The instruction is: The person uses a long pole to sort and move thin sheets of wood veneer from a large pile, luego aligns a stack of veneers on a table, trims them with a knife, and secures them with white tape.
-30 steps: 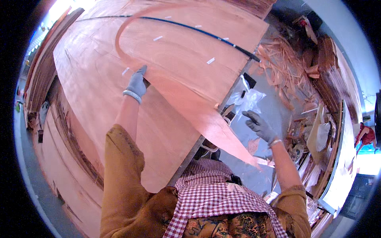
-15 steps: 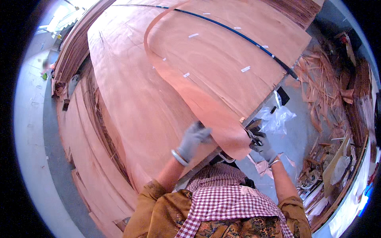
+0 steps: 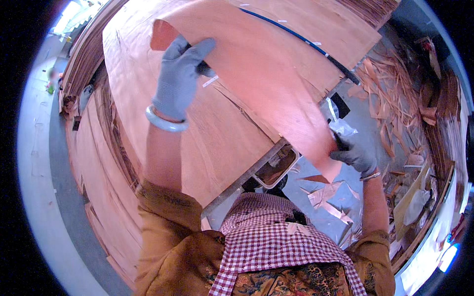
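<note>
A long strip of thin reddish wood veneer [image 3: 276, 84] is raised over the work surface, running from far left down to the near right. My left hand [image 3: 177, 74], in a grey glove, is closed on the strip's left edge, thumb on top. My right hand [image 3: 356, 155], also gloved, grips the near right end, where the strip narrows and folds. Its fingertips are partly hidden; whether a tool is also in that hand cannot be seen. Beneath the strip lies a broad veneer sheet [image 3: 197, 158] with small white tape pieces on it.
A blue and black flexible rod [image 3: 301, 40] crosses the far sheet. Beyond the table's near edge is a metal-rimmed container [image 3: 276, 170]. Veneer scraps [image 3: 331, 197] litter the floor, and a clear plastic bag [image 3: 344, 128] hangs at the right. Veneer stacks [image 3: 94, 49] stand left.
My left hand has moved up and away, lifting the strip off the sheet with it. My right hand has shifted right and slightly up; the dark metal tool seen in it earlier no longer shows clearly.
</note>
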`<state>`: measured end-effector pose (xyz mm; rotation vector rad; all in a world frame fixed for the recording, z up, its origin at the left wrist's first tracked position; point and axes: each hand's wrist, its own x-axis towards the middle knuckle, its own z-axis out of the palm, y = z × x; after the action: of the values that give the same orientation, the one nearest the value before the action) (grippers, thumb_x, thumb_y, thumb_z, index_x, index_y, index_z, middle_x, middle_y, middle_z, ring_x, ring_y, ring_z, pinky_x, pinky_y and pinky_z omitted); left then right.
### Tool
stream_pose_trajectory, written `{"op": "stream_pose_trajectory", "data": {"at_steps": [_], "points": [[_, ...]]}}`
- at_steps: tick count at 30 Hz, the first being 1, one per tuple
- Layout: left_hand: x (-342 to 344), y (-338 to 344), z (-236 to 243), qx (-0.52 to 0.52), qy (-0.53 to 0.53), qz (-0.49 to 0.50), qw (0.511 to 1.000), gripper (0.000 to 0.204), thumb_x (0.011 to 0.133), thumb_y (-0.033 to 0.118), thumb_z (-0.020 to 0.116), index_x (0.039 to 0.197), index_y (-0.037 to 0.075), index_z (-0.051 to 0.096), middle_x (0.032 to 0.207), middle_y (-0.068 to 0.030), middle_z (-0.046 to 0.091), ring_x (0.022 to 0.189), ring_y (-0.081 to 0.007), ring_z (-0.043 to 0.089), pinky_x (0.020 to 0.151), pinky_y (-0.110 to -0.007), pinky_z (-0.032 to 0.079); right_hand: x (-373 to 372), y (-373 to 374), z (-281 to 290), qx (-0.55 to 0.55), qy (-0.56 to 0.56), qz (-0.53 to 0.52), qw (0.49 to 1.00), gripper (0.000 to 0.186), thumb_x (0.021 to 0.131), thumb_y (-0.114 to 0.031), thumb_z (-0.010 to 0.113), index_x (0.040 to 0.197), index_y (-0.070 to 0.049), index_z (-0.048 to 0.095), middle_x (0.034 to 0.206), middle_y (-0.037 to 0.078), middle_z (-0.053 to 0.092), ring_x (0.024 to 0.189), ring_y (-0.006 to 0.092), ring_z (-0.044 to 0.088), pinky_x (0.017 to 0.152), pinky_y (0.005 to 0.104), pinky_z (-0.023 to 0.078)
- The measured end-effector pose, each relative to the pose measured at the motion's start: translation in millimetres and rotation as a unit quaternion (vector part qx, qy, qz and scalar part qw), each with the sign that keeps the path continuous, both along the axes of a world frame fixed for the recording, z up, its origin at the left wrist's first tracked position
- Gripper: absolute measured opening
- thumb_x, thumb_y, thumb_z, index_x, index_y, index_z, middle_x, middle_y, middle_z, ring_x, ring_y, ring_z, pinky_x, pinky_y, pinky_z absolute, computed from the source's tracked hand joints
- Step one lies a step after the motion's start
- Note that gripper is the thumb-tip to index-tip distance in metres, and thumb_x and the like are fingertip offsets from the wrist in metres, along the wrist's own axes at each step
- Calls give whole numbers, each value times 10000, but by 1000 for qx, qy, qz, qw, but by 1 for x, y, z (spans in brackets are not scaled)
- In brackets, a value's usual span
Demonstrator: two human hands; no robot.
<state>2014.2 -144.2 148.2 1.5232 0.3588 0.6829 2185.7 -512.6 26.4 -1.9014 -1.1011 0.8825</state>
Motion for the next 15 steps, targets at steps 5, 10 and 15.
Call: {"op": "stream_pose_trajectory", "data": {"at_steps": [5,10,15], "points": [[-49,118,-105,-1,197,135,971,303,863,171,584,1108,-3,546,1015,-96,617,821,-154,601,656,-263,501,-48,60,-40,-76,142,-46,986,549,757,-158,708,1237,18,508,1117,54,602,978,130,523,899,282,413],[-46,66,-193,495,209,313,783,555,851,186,564,1308,-69,381,1381,-228,357,1279,-363,340,1073,-446,245,-70,85,-53,-75,131,-125,981,491,739,-172,714,1145,46,546,1032,82,634,915,131,539,849,296,438],[-31,-80,-179,577,234,-72,779,521,859,346,495,1298,68,454,1377,-130,401,1289,-311,336,1085,-461,184,-73,92,-59,-54,49,-141,987,393,733,-256,720,981,19,589,826,48,599,769,126,500,733,303,446]]}}
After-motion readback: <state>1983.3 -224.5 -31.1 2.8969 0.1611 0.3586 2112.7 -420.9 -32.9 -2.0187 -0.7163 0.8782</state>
